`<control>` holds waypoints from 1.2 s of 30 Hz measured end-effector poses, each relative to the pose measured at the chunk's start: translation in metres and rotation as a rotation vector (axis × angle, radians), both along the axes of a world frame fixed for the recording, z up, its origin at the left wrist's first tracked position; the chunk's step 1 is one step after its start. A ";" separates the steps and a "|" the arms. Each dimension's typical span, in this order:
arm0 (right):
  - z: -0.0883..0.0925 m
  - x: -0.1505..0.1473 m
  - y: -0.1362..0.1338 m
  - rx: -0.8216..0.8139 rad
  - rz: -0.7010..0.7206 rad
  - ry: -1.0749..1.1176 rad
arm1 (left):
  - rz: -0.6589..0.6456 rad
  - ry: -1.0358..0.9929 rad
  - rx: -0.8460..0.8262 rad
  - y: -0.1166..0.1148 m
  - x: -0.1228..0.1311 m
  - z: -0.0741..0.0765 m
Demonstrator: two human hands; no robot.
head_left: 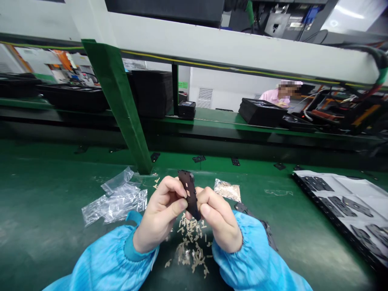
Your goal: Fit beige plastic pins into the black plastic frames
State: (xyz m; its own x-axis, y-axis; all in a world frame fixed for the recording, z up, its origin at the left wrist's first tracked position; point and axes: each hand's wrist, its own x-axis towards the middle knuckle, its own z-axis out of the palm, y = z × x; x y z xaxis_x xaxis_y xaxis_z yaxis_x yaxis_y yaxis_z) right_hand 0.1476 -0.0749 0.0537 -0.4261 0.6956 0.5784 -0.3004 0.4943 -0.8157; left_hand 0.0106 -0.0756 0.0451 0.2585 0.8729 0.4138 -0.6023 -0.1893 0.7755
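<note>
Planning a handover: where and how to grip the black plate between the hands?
Probably pinch its upper end across the two faces, coming from the far side: the black plate is thin and tilted, that end poking above the left hand and right hand.

This is a factory, a place where people make things. A long green table (297, 226) has little tan bits (198, 258) scattered on it, and clear plastic bags (118, 204) lie near them. On the right, a big tray (359, 186) holds lots of flat black parts (342, 205). Behind, a tall pile of black boxes or trays (154, 93) sits on a ledge. Fat wires (378, 62) hang up high. A worker in pink (269, 96) is across the way, too far off to see well.
</note>
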 end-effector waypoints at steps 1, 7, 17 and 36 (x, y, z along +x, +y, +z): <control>0.000 0.000 0.000 -0.008 0.004 -0.001 | 0.006 0.007 -0.002 0.000 0.000 0.001; -0.004 0.001 0.003 -0.031 -0.088 -0.015 | 0.053 0.041 -0.051 0.000 -0.002 0.004; -0.004 0.001 0.007 0.105 -0.090 -0.094 | 0.192 0.092 -0.091 -0.004 -0.003 0.013; -0.009 -0.001 0.007 0.087 -0.310 -0.154 | 0.324 0.223 -0.036 -0.006 -0.006 0.009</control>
